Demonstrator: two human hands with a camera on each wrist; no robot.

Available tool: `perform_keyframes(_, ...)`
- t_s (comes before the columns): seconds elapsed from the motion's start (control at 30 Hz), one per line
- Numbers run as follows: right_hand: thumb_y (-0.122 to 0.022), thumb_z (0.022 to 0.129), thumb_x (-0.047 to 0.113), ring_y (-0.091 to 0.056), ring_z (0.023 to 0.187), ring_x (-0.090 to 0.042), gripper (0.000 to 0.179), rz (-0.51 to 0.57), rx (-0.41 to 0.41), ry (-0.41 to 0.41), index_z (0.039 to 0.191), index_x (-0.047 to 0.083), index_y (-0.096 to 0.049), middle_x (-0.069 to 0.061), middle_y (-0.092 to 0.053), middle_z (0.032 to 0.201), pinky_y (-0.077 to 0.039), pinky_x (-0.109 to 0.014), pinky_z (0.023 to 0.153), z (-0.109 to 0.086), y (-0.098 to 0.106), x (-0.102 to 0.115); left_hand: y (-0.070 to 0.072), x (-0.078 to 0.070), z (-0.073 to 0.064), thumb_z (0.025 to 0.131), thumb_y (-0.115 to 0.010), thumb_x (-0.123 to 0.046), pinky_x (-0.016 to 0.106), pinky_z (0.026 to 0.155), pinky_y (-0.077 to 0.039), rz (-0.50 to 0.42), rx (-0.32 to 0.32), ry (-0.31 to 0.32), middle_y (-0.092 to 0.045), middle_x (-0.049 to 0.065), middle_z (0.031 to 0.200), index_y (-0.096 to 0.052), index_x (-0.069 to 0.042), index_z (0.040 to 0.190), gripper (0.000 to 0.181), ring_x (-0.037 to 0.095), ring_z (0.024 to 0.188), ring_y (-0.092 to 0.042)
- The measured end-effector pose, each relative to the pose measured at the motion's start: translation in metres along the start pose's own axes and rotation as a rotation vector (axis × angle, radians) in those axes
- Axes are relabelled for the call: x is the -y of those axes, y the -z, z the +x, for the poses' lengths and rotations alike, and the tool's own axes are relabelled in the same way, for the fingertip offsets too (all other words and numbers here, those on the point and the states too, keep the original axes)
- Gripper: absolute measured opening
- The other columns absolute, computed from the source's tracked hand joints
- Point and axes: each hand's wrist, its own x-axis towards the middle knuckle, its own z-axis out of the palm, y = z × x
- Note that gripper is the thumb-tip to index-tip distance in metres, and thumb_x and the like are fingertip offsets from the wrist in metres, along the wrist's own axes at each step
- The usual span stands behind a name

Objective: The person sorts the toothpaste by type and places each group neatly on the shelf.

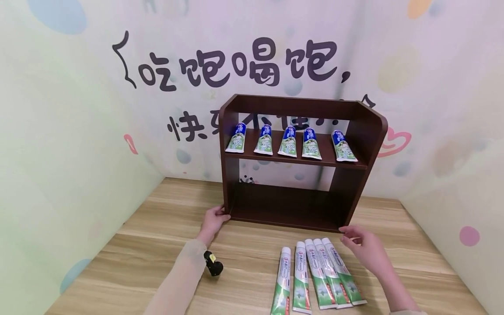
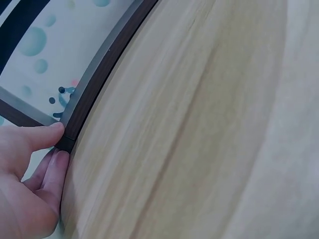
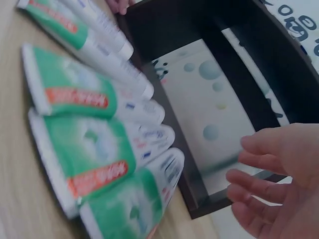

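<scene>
A dark brown two-tier shelf (image 1: 283,206) stands upright on the wooden table. My left hand (image 1: 212,224) pinches its lower left front corner; in the left wrist view the thumb (image 2: 50,133) lies on top of the corner and the fingers lie beneath and beside it. Close to the lower right corner is my right hand (image 1: 367,249), its fingers loosely bent and spread, holding nothing in the right wrist view. Several green-and-white toothpaste tubes (image 1: 301,275) lie before the shelf, caps towards it. Several blue-and-green toothpaste tubes (image 1: 288,142) lean in a row on the upper tier.
Behind the shelf rises a pale wall (image 1: 291,26) with black lettering and coloured spots, and similar walls close in both sides. The wooden table (image 1: 244,267) spreads in front. A small black device (image 1: 213,264) sits at my left wrist.
</scene>
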Motion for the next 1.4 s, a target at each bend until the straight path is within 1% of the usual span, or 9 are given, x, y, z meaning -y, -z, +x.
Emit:
perform_keyframes(0.1,-0.068,0.092,0.016,-0.068,0.083,-0.018,0.032,0.002,0.082,-0.021,0.120,0.000,-0.065,-0.013,-0.074,0.098,-0.053,-0.023,0.066,0.000,-0.001,-0.007,0.000,-0.001,0.000,0.084,-0.067,0.005,0.039,0.085,-0.056,0.014,0.002,-0.014,-0.068,0.033,0.106,-0.051,0.010,0.137,0.056,0.036,0.096,-0.069)
perform_keyframes(0.2,-0.069,0.090,0.014,-0.069,0.084,-0.022,0.036,0.009,0.127,-0.035,0.121,-0.004,-0.063,-0.016,-0.073,0.100,-0.056,-0.027,0.069,-0.001,-0.002,-0.014,0.000,-0.003,0.000,0.084,-0.066,0.006,0.040,0.085,-0.057,0.026,0.007,-0.025,-0.068,0.034,0.106,-0.048,0.009,0.139,0.058,0.040,0.099,-0.070)
perform_keyframes(0.33,-0.071,0.089,0.014,-0.070,0.088,-0.026,0.040,0.013,0.188,-0.039,0.123,-0.006,-0.060,-0.020,-0.072,0.102,-0.058,-0.035,0.073,-0.003,-0.004,-0.020,0.001,-0.004,0.000,0.086,-0.065,0.005,0.043,0.089,-0.056,0.029,0.027,-0.012,-0.066,0.035,0.112,-0.047,0.009,0.140,0.058,0.042,0.106,-0.068)
perform_keyframes(0.43,-0.072,0.089,0.017,-0.068,0.091,-0.027,0.047,0.008,0.263,-0.064,0.126,-0.007,-0.057,-0.018,-0.072,0.101,-0.057,-0.036,0.073,-0.004,-0.006,-0.023,0.002,-0.004,0.001,0.086,-0.065,0.004,0.044,0.091,-0.056,0.028,0.044,-0.007,-0.065,0.037,0.115,-0.046,0.011,0.140,0.058,0.044,0.109,-0.066)
perform_keyframes(0.57,-0.074,0.086,0.021,-0.065,0.094,-0.024,0.055,-0.027,0.351,-0.104,0.131,-0.005,-0.055,-0.013,-0.070,0.102,-0.053,-0.034,0.073,-0.004,-0.009,-0.025,0.002,-0.004,0.001,0.086,-0.064,0.005,0.044,0.092,-0.056,0.027,0.057,-0.001,-0.064,0.037,0.117,-0.045,0.011,0.141,0.059,0.044,0.111,-0.065)
perform_keyframes(0.63,-0.075,0.085,0.018,-0.063,0.093,-0.023,0.055,-0.005,0.381,-0.103,0.131,-0.005,-0.054,-0.013,-0.069,0.103,-0.053,-0.033,0.072,-0.005,-0.012,-0.026,0.002,-0.004,0.002,0.087,-0.064,0.004,0.044,0.092,-0.056,0.038,0.061,-0.002,-0.064,0.036,0.118,-0.044,0.011,0.142,0.059,0.044,0.111,-0.065)
perform_keyframes(0.83,-0.072,0.084,0.008,-0.059,0.089,-0.024,0.053,0.148,0.452,-0.079,0.130,-0.009,-0.052,-0.017,-0.064,0.100,-0.054,-0.032,0.063,-0.006,-0.015,-0.027,0.003,-0.005,0.002,0.087,-0.063,0.004,0.044,0.094,-0.056,0.054,0.063,0.005,-0.063,0.036,0.120,-0.044,0.009,0.143,0.059,0.044,0.114,-0.064)
perform_keyframes(1.07,-0.073,0.085,0.011,-0.057,0.089,-0.022,0.054,0.162,0.476,-0.092,0.130,-0.008,-0.052,-0.015,-0.062,0.101,-0.054,-0.031,0.062,-0.005,-0.014,-0.031,0.003,-0.004,0.001,0.087,-0.063,0.006,0.045,0.095,-0.056,0.056,0.061,-0.003,-0.062,0.037,0.120,-0.043,0.010,0.142,0.058,0.045,0.114,-0.063)
perform_keyframes(1.4,-0.073,0.085,0.010,-0.055,0.087,-0.022,0.057,0.244,0.526,-0.129,0.133,-0.009,-0.049,-0.016,-0.059,0.102,-0.053,-0.032,0.061,-0.007,-0.012,-0.034,0.001,0.001,0.001,0.087,-0.062,0.006,0.046,0.095,-0.055,0.057,0.057,-0.001,-0.063,0.036,0.119,-0.044,0.011,0.142,0.058,0.045,0.114,-0.063)
